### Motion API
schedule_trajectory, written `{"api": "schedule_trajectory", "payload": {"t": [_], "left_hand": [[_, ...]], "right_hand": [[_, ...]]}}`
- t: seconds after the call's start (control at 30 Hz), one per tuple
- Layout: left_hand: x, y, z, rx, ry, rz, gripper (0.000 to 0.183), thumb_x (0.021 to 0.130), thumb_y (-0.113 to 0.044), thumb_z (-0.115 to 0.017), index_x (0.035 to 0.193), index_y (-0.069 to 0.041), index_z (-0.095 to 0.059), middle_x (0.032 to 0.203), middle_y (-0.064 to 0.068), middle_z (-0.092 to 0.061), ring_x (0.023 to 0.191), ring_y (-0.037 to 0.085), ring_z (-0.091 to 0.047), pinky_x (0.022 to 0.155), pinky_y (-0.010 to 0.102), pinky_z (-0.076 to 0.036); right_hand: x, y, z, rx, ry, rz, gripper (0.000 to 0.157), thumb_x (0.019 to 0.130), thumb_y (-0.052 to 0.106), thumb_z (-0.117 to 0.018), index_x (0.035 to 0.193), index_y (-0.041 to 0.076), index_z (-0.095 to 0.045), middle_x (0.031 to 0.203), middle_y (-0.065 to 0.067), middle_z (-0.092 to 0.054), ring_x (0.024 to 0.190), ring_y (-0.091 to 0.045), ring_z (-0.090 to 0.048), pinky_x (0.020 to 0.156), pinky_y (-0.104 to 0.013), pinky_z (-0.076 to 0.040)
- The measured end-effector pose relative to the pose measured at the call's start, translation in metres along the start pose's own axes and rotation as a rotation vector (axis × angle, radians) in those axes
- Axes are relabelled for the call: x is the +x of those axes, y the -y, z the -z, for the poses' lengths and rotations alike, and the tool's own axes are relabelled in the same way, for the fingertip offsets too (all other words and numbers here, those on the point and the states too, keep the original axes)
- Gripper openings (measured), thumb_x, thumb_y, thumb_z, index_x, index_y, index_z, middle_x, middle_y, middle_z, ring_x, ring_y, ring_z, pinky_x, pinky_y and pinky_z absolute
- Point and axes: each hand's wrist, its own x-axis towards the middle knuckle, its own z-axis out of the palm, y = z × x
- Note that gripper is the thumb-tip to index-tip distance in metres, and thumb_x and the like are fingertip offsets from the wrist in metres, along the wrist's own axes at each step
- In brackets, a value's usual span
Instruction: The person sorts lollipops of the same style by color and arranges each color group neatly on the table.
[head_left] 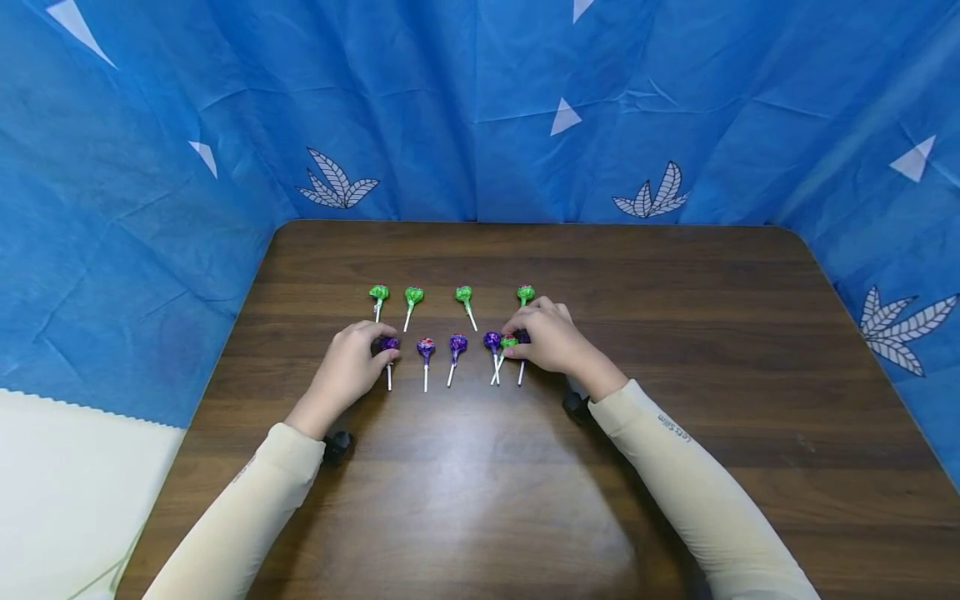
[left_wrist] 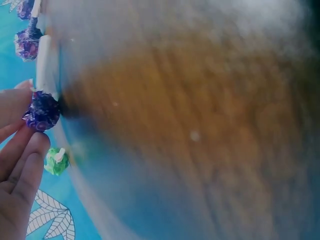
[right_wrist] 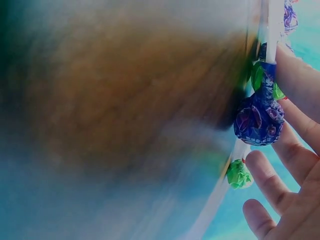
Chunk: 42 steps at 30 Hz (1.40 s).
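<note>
While the left hand [head_left: 347, 360] pinches a purple-wrapped lollipop [head_left: 389, 342] at the near row's left end, the right hand [head_left: 551, 337] holds a green-wrapped lollipop [head_left: 508, 342] between two purple lollipops [head_left: 492, 340]. Four other green lollipops [head_left: 464, 294] lie farther back on the table [head_left: 675, 333].

Site: a small cloth-screened booth arranged around one worktop [head_left: 675, 333]; whether it stands within a home, an office or a lab cannot be determined. Blue cloth [head_left: 420, 100] hangs behind the worktop's far edge and along both sides, enclosing it on three sides. The cloth is creased and softly folded, printed with white triangles [head_left: 566, 117] and leaf motifs [head_left: 333, 180]. At lower left, a white sheet [head_left: 82, 492] with a finely notched edge adjoins it. The worktop is dark, wood-grained, with rounded far corners; pale glare on its near part indicates a lit, smooth surface.
</note>
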Motion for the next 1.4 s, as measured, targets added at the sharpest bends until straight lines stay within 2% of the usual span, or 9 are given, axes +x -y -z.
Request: {"api": "schedule_trajectory", "payload": {"t": [0.13, 0.43, 0.6, 0.73, 0.93, 1.07, 1.23, 1.4], "left_hand": [[0.001, 0.001, 0.0, 0.021, -0.001, -0.011, 0.021, 0.087, -0.008, -0.075, 0.106, -0.001, -0.072, 0.108, 0.018, -0.071, 0.106, 0.038, -0.065, 0.094, 0.052, -0.049], [0.004, 0.001, 0.0, 0.033, 0.022, 0.011, 0.016, 0.088, -0.01, -0.075, 0.102, -0.004, -0.074, 0.104, 0.014, -0.073, 0.099, 0.033, -0.068, 0.087, 0.048, -0.053], [0.004, 0.001, -0.001, 0.027, 0.025, 0.033, 0.016, 0.088, -0.011, -0.075, 0.103, -0.004, -0.075, 0.106, 0.015, -0.073, 0.101, 0.033, -0.068, 0.087, 0.049, -0.053], [0.004, 0.001, -0.001, 0.03, 0.022, 0.03, 0.016, 0.088, -0.011, -0.075, 0.102, -0.004, -0.075, 0.105, 0.015, -0.074, 0.099, 0.032, -0.069, 0.085, 0.048, -0.053], [0.004, -0.001, -0.001, 0.027, 0.016, 0.028, 0.015, 0.087, -0.01, -0.075, 0.101, -0.004, -0.075, 0.104, 0.016, -0.074, 0.097, 0.032, -0.069, 0.084, 0.048, -0.053], [0.005, -0.001, -0.001, 0.028, 0.023, 0.038, 0.016, 0.088, -0.011, -0.075, 0.102, -0.004, -0.075, 0.105, 0.016, -0.073, 0.098, 0.032, -0.069, 0.084, 0.048, -0.053], [0.005, -0.002, -0.001, 0.03, 0.033, 0.043, 0.015, 0.087, -0.01, -0.075, 0.101, -0.004, -0.075, 0.104, 0.016, -0.074, 0.097, 0.031, -0.069, 0.084, 0.047, -0.054], [0.005, -0.001, -0.001, 0.028, 0.022, 0.032, 0.014, 0.085, -0.009, -0.077, 0.098, -0.004, -0.076, 0.102, 0.015, -0.074, 0.095, 0.03, -0.07, 0.084, 0.047, -0.054]], "right_hand": [[0.0, 0.0, 0.0, 0.0, 0.0, 0.002, 0.029, 0.087, 0.033, -0.077, 0.112, 0.018, -0.075, 0.123, 0.001, -0.069, 0.119, -0.025, -0.047, 0.098, -0.046, -0.032], [-0.001, 0.0, 0.002, -0.013, -0.01, 0.011, 0.028, 0.088, 0.033, -0.076, 0.112, 0.019, -0.075, 0.122, 0.003, -0.069, 0.12, -0.024, -0.045, 0.098, -0.046, -0.031], [-0.002, -0.003, 0.013, 0.011, -0.027, 0.025, 0.029, 0.088, 0.031, -0.076, 0.113, 0.017, -0.075, 0.123, -0.001, -0.069, 0.123, -0.027, -0.044, 0.102, -0.048, -0.032], [-0.003, -0.009, 0.029, 0.045, -0.034, 0.017, 0.03, 0.087, 0.03, -0.077, 0.114, 0.015, -0.074, 0.126, -0.005, -0.068, 0.123, -0.028, -0.044, 0.105, -0.05, -0.032], [-0.006, -0.032, 0.057, 0.103, -0.086, -0.012, 0.031, 0.086, 0.025, -0.078, 0.113, 0.011, -0.074, 0.121, -0.008, -0.069, 0.122, -0.03, -0.045, 0.105, -0.053, -0.032], [-0.007, -0.055, 0.071, 0.149, -0.096, -0.064, 0.033, 0.086, 0.021, -0.078, 0.116, 0.009, -0.072, 0.121, -0.011, -0.069, 0.122, -0.031, -0.044, 0.104, -0.053, -0.036], [-0.009, -0.083, 0.075, 0.213, -0.075, -0.153, 0.035, 0.089, 0.017, -0.075, 0.122, 0.006, -0.068, 0.123, -0.015, -0.067, 0.123, -0.035, -0.05, 0.105, -0.054, -0.043], [-0.011, -0.098, 0.075, 0.227, -0.054, -0.225, 0.034, 0.091, 0.019, -0.072, 0.123, 0.006, -0.067, 0.125, -0.016, -0.065, 0.12, -0.034, -0.052, 0.106, -0.055, -0.043]]}}
